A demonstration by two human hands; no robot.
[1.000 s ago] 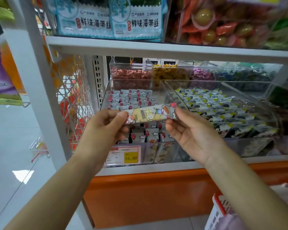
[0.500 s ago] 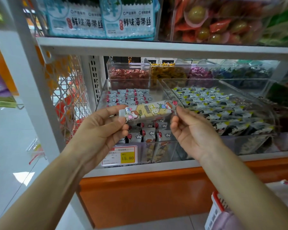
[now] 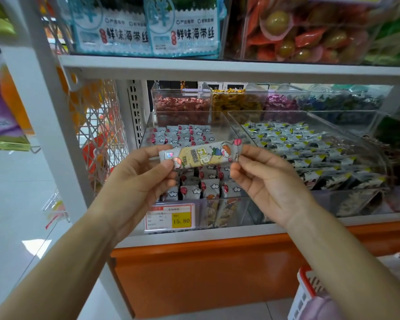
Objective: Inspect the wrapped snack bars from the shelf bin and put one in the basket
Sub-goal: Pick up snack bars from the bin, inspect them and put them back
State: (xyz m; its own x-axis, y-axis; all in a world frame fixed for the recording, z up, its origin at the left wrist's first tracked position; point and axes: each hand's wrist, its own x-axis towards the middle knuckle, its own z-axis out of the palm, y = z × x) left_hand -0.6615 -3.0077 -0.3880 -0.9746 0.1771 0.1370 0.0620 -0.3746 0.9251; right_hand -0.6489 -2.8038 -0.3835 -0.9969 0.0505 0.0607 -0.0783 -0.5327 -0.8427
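A wrapped snack bar (image 3: 202, 154) with a yellow centre and cartoon figures is held level in front of the shelf. My left hand (image 3: 140, 181) pinches its left end between thumb and fingers. My right hand (image 3: 267, 181) pinches its right end, palm turned toward me. Behind and below the bar stands the clear shelf bin (image 3: 226, 205), filled with several more bars in grey wrappers with red balloons. The basket (image 3: 306, 287), white with a red rim, shows only as a corner at the bottom right, under my right forearm.
A second clear bin (image 3: 367, 199) of dark-and-white packets stands to the right. Smaller candy bins (image 3: 180, 105) line the back. A yellow price tag (image 3: 181, 221) reads 15.80. The upper shelf (image 3: 217, 65) hangs overhead; a white upright post (image 3: 53, 139) and wire rack stand left.
The bar has been turned in my hands, so its printed face shows differently. Both hands have kept their hold on its ends and stayed at about the same height.
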